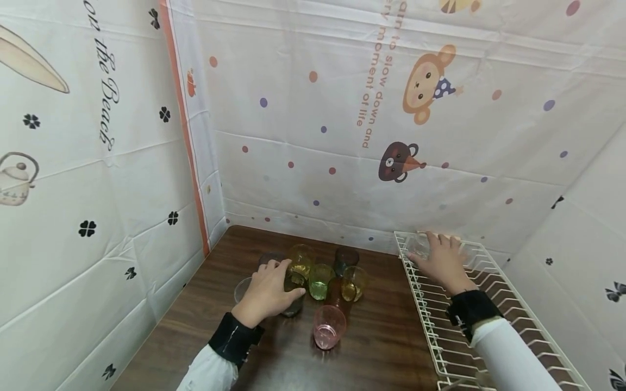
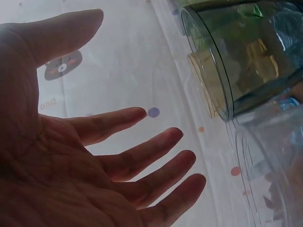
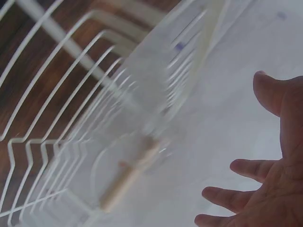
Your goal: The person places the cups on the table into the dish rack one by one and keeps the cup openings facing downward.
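Note:
My left hand (image 1: 266,293) hovers over the left side of a cluster of tumblers, fingers spread and apart from them in the left wrist view. Nearest to it are a dark grey-green glass (image 2: 255,56) and a clear glass (image 2: 274,161). My right hand (image 1: 442,260) is over the far end of a white wire dish rack (image 1: 430,336), beside a clear glass (image 1: 418,247) standing in it. In the right wrist view its fingers (image 3: 232,198) are extended and hold nothing; that view is blurred.
Right of my left hand stand a yellow glass (image 1: 300,258), a green glass (image 1: 320,279), an amber glass (image 1: 359,279), a dark glass (image 1: 346,257) and a red glass (image 1: 337,296). A pink glass (image 1: 329,328) is nearer me. Printed cloth walls (image 1: 293,184) border the wooden table (image 1: 386,336).

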`<state>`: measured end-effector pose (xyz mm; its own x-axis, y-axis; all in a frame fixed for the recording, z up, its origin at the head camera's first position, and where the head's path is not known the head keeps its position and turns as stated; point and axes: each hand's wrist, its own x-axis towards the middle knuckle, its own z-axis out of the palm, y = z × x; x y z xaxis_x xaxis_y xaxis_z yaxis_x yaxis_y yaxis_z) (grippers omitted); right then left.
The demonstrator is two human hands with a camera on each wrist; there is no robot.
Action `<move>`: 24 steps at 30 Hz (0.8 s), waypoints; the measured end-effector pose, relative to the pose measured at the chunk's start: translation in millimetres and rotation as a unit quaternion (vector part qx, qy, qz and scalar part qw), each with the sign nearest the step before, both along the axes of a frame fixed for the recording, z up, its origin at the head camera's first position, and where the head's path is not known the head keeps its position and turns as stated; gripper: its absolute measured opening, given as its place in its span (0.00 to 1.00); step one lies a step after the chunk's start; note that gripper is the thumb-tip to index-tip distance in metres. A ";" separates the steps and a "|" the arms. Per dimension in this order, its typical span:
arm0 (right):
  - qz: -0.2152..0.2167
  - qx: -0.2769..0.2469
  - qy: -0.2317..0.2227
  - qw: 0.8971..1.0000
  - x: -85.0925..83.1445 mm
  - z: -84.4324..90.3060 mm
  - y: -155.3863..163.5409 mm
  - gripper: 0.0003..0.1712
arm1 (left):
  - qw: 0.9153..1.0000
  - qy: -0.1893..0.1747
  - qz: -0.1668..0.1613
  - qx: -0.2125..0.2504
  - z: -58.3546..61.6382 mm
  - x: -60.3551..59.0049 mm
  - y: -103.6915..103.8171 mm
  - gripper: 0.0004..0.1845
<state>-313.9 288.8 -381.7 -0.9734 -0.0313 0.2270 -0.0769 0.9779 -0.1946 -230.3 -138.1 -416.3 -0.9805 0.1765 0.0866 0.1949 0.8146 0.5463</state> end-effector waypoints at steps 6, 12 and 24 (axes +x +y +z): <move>0.019 -0.002 0.019 1.000 30.9 6.9 -33.8 0.56 | 1.000 -0.015 0.022 -0.007 -2.1 3.2 -8.8 0.44; 0.055 -0.017 0.033 0.998 65.2 13.6 -63.5 0.52 | 0.998 -0.029 0.051 -0.019 -10.5 6.7 -22.7 0.46; 0.083 -0.025 0.079 0.993 113.5 5.7 -92.4 0.50 | 0.996 -0.049 0.069 -0.027 -23.5 9.1 -37.5 0.46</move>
<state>-200.4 196.4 -376.0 -0.9074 -0.1743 0.3825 -0.2706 0.9385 -0.2144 -221.2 -175.7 -439.8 -0.9991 0.0403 -0.0156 0.0267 0.8583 0.5125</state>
